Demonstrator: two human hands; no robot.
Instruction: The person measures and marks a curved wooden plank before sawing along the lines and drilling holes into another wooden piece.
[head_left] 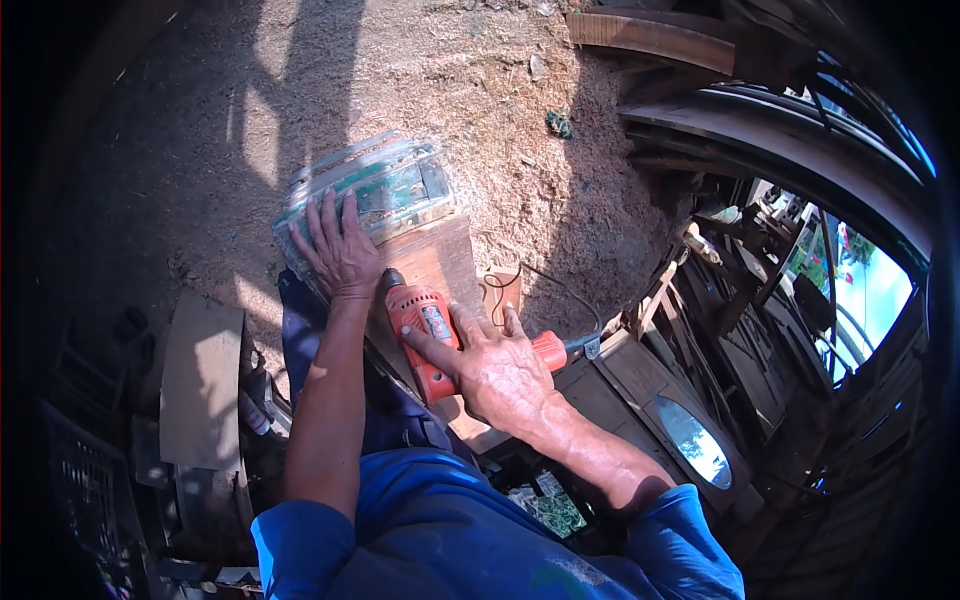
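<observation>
An orange-red electric drill point(420, 315) lies across a wooden board point(437, 258) with its chuck pointing away from me. My right hand point(505, 375) is wrapped over the drill's body and handle from the right. My left hand point(340, 248) rests with spread fingers on the near left part of a worn, green-stained wooden piece point(405, 188) with slats. That piece sits at the far end of the board. The drill's chuck is close beside my left wrist. Whether a bit is fitted I cannot tell.
A dark cord point(560, 285) runs from the drill handle and loops to the right. Sawdust and shavings cover the ground point(500, 90). Stacked planks point(700, 340) and an oval mirror point(693, 440) stand at right; a flat board point(203, 380) leans at left.
</observation>
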